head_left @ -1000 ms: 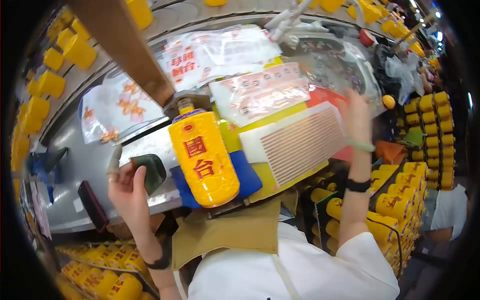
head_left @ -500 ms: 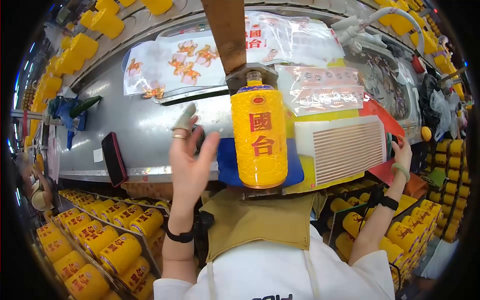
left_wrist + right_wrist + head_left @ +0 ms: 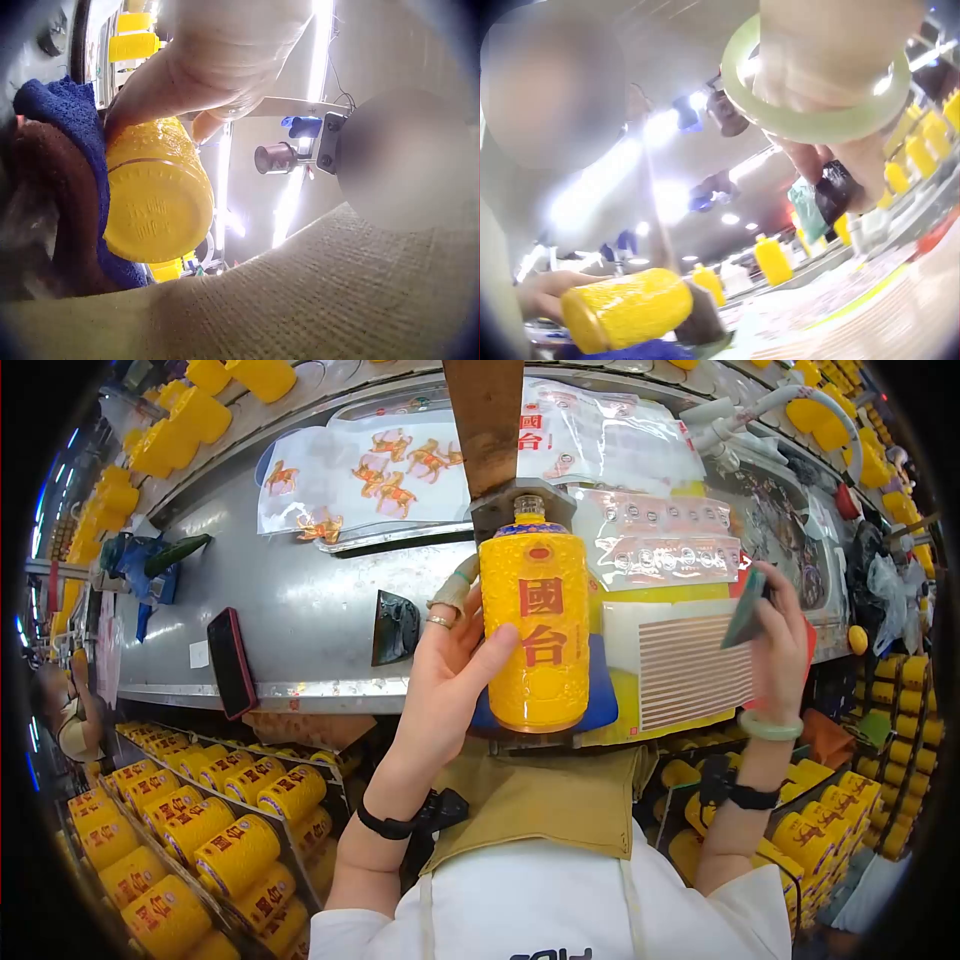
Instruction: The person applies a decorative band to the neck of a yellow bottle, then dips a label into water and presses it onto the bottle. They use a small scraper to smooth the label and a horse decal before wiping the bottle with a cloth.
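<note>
A yellow bottle (image 3: 541, 690) with red characters lies on its back on a blue cloth (image 3: 602, 695), its neck toward a metal bracket (image 3: 490, 512). My left hand (image 3: 445, 670) grips the bottle's left side, the thumb over the front and the fingers partly hidden behind it. In the left wrist view the bottle's embossed base (image 3: 161, 217) faces the camera. My right hand (image 3: 782, 655) pinches a flat green scraper (image 3: 744, 610) above the right side of a striped sheet (image 3: 695, 665). The right wrist view shows a black wrapping (image 3: 835, 187) on the scraper.
A dark wrapped piece (image 3: 396, 628) lies on the metal table (image 3: 330, 590), left of the bottle. Farther left is a phone (image 3: 232, 663). Horse decals (image 3: 390, 475) and clear label sheets (image 3: 655, 538) lie behind. Racks of yellow bottles (image 3: 240, 850) stand below the table edge.
My left hand has let go of the dark piece and moved right onto the bottle. My right hand has brought the green scraper up and left from the striped sheet's right edge.
</note>
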Motion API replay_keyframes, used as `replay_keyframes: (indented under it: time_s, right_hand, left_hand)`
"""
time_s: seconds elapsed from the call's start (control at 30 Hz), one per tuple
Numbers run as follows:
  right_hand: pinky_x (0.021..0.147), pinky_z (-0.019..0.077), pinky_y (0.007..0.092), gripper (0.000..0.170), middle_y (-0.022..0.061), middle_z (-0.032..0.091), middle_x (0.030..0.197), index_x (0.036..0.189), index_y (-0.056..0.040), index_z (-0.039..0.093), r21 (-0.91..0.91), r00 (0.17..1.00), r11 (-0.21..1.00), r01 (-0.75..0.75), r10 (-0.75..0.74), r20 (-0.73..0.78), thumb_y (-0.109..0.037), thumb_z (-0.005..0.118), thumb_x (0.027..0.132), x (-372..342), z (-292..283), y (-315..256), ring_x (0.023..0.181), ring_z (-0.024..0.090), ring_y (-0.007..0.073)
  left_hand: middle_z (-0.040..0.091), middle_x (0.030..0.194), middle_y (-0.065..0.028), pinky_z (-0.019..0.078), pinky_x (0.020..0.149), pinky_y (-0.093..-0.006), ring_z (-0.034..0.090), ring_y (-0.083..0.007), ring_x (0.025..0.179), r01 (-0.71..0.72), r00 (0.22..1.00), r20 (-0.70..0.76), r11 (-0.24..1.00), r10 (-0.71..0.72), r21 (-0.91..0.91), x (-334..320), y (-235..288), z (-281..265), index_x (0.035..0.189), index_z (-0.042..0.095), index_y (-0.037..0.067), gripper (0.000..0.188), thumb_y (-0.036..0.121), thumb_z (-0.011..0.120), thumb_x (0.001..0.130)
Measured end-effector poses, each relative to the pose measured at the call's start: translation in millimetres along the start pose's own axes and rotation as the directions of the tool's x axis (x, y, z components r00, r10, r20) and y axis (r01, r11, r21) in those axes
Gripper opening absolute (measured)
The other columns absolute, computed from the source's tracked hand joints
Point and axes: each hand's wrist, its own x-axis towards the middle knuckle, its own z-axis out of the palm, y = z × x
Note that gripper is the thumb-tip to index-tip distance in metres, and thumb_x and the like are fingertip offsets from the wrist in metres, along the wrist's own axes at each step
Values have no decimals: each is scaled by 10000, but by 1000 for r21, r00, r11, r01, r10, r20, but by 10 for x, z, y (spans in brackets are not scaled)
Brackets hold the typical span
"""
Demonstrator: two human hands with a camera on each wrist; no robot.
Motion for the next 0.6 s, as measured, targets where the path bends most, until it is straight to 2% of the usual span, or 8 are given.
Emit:
replay_keyframes:
  time_s: [0.03, 0.07, 0.1, 0.13, 0.2, 0.3, 0.33, 0.6]
  right_hand:
    - [936, 459, 260, 361, 53, 598, 1217, 1361, 17, 573, -138, 996, 989, -43, 54, 75, -139, 509, 1042, -13, 212, 14, 1069, 585, 134]
    - [832, 408, 207, 395, -28, 514, 1029, 1371, 29, 546, -18, 975, 987, -162, 163, 153, -210, 506, 1060, -97, 427, 65, 881, 495, 54]
    - [746, 406, 200, 399, -59, 430, 894, 1369, -27, 550, -68, 956, 982, -176, 187, 226, -249, 593, 1040, -158, 663, 73, 828, 477, 41]
    - [716, 389, 195, 398, -67, 441, 877, 1380, -44, 548, -39, 957, 982, -184, 188, 220, -167, 652, 1015, -232, 888, 148, 790, 463, 32]
    - [673, 383, 204, 575, -58, 452, 881, 1445, -37, 471, -13, 901, 968, -251, 238, 362, -77, 752, 945, -322, 1144, 145, 763, 457, 39]
    - [667, 381, 201, 632, -58, 459, 871, 1462, -22, 434, -83, 902, 978, -193, 210, 377, -108, 774, 936, -363, 1317, 192, 768, 458, 38]
    - [663, 372, 201, 665, -56, 458, 854, 1473, -9, 415, -19, 909, 978, -209, 201, 365, -122, 785, 932, -389, 1386, 164, 764, 441, 37]
    - [657, 356, 210, 707, -47, 486, 872, 1497, -9, 399, -55, 905, 973, -226, 231, 358, -141, 797, 928, -389, 1358, 202, 771, 428, 42]
  left_hand:
    - [407, 1591, -147, 349, 1210, -400, 435, -243, 1446, 0, 1000, -5, 1000, 0, 0, -5, -2, -4, 1603, 287, 12, 701, 77, 659, 1013]
    - [411, 1588, -146, 355, 1207, -401, 438, -240, 1443, 4, 1000, -13, 1000, -5, -1, -8, -3, -9, 1601, 290, 14, 708, 68, 668, 1005]
    - [415, 1584, -144, 360, 1205, -401, 440, -238, 1440, 9, 1000, -21, 1000, -9, -2, -9, -3, -13, 1599, 293, 16, 714, 60, 677, 998]
    - [415, 1584, -144, 360, 1205, -401, 440, -238, 1440, 9, 1000, -25, 1000, -9, -1, -10, -2, -16, 1599, 293, 16, 714, 60, 677, 998]
    - [421, 1580, -144, 383, 1193, -401, 457, -235, 1428, 9, 1000, -16, 1000, -10, -27, -7, -2, -13, 1592, 304, 19, 740, 33, 706, 971]
    - [424, 1575, -151, 413, 1177, -402, 479, -236, 1410, -10, 1000, -15, 1000, 10, -8, -10, -6, 13, 1590, 302, 23, 773, 14, 731, 947]
    - [424, 1575, -151, 413, 1177, -402, 479, -236, 1410, -8, 1000, -15, 1000, 8, -9, -10, 4, 21, 1590, 302, 23, 773, 14, 731, 947]
    - [447, 1549, -163, 435, 1164, -402, 486, -241, 1404, -4, 1000, -14, 1000, 5, 20, -1, 16, 20, 1581, 295, 13, 788, 14, 746, 935]
